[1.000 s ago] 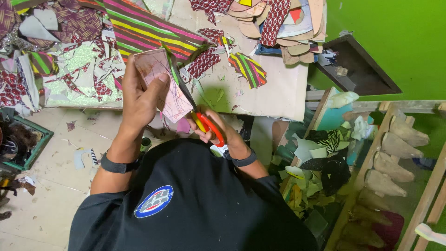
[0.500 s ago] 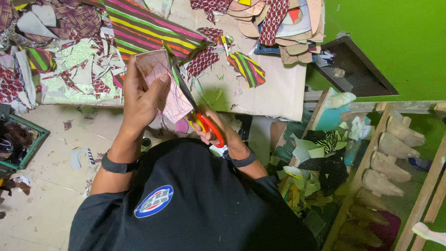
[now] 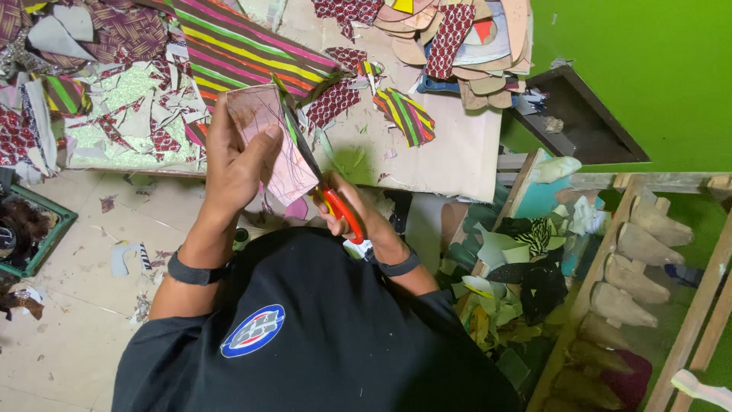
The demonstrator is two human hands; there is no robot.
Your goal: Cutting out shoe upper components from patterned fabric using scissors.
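Centre frame, nearest: left hand pinches the pink sheet piece, thumb pressed on its face, fingers behind. Right hand is closed through the orange-handled scissors, blades running up along the sheet's right edge.

Handling, by my read: the sheet looks thin, light and semi-stiff. It holds its shape unsupported but would flex near the cut. Best grip is where it is now, flat pinch on the uncut side, close to the blade line. Not fragile, not slippery.

Sheet sits in the air over the near edge of the worktable, centre-left of frame.

Containers: green tray on the floor, left edge, holds something dark; can't tell what. Dark open box, upper right against the green wall, seems nearly empty, small scrap inside. Wooden rack, lower right, carries a row of pale shoe lasts.

Far: striped fabric and a stack of sole-shaped cutouts on the table, top of frame.
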